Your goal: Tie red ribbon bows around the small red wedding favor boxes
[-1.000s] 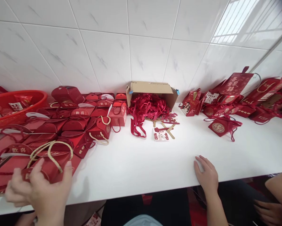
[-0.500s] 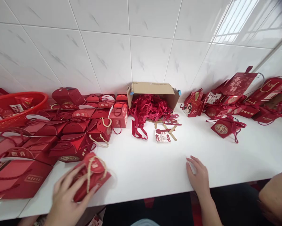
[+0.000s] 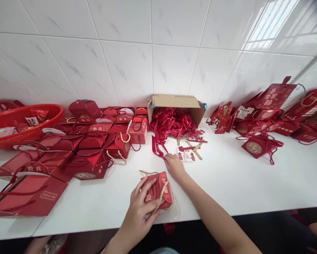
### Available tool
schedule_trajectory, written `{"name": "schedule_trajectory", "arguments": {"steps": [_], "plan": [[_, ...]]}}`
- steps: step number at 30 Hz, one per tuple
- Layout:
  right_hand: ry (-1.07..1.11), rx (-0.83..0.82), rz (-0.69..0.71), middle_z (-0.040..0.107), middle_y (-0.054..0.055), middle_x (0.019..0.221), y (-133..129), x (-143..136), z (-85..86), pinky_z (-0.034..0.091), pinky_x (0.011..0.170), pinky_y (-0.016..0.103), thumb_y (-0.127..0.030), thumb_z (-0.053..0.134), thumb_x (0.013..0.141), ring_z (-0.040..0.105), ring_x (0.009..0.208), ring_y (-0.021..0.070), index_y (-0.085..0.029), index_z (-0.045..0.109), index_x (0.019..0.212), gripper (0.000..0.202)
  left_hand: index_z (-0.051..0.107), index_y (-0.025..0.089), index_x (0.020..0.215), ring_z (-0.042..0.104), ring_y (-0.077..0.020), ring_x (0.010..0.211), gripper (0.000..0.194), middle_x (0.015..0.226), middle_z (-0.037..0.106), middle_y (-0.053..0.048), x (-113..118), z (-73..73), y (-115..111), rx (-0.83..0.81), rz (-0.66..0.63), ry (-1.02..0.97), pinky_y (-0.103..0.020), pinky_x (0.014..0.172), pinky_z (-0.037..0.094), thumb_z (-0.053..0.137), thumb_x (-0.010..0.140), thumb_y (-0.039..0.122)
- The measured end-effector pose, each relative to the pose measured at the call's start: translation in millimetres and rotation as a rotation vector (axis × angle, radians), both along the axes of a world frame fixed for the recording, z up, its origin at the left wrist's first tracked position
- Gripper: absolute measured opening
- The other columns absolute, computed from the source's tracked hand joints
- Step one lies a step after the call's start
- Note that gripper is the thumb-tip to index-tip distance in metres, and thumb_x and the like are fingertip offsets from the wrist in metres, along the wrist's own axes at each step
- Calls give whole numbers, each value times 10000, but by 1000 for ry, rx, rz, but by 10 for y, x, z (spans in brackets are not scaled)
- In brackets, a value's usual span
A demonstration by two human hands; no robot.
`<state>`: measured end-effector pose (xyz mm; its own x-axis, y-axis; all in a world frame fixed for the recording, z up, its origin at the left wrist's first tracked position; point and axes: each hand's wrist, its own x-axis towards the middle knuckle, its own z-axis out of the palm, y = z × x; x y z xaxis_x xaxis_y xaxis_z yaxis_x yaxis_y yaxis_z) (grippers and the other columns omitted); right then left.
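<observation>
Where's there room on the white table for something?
Most room: right of the right forearm, in front of the ribbon-tied box. Smaller patch: between the left hand and the large red box. It's crowded around the red basket and the ribbon heap.

Ribbons (image 3: 171, 121) lie in the carton (image 3: 175, 101), a box (image 3: 158, 188) before it, a basket (image 3: 26, 136) far left.

Left grip (image 3: 144, 205) curled, palm down; right grip (image 3: 175, 168) extended forward

At six o'clock the box (image 3: 157, 188) is smooth card, its handle (image 3: 163, 194) rough cord; central ribbons (image 3: 172, 121) look satiny; at twelve, tiles (image 3: 174, 67) are glossy.
</observation>
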<state>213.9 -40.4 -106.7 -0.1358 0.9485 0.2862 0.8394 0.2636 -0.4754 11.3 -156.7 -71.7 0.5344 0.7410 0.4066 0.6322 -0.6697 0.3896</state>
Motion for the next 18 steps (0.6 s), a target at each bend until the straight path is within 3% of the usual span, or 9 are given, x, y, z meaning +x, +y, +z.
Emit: {"name": "schedule_trajectory", "arguments": {"steps": [2,5,8,10,13,15,18], "plan": [[32,-14,-18,711,90,933,-63,63,11,502,785,327,-130,478,884,622,875,222,-183,698,889,226,729,403,972,189,-335,1407,333,1499,364,28,19,-30,-21,100,12,-40,-522,1029,370,592,833,133],[116,14,-79,709,72,876,-274,231,99,499,729,306,-175,485,887,622,825,208,-189,681,878,197,749,409,835,107,-351,1420,401,1476,399,61,33,-22,-37,182,39,-72,-582,1043,272,587,789,45],[203,70,-155,676,71,820,-591,387,298,492,678,296,-238,440,918,592,717,177,-169,637,954,211,725,303,882,76,-415,1407,298,1496,364,-18,41,79,-52,60,-24,-68,-642,1030,221,593,728,84],[266,109,-164,609,33,694,-850,433,492,476,657,287,-275,431,932,556,646,157,-172,619,946,214,652,251,1011,114,-432,1395,341,1486,362,-85,65,177,-74,-14,-58,-160,-659,1032,215,579,701,130],[411,155,32,542,-9,624,-1249,397,806,433,744,331,-242,511,907,514,609,138,-208,638,896,131,449,250,1282,246,-364,1379,572,1414,443,-125,142,325,-127,-31,-33,-323,-593,1058,277,546,732,125],[464,21,265,548,-16,622,-1469,334,959,422,762,326,-238,579,875,512,618,131,-228,657,915,88,330,274,1388,345,-330,1338,681,1372,491,-120,201,419,-174,-42,-53,-355,-524,1049,344,569,762,154],[556,-208,402,556,-11,660,-1669,266,1029,422,640,250,-271,664,819,511,641,124,-241,663,958,142,466,304,1283,565,-287,1105,534,1158,636,-86,249,541,-247,-216,-151,-373,-397,935,461,630,776,271]]}}
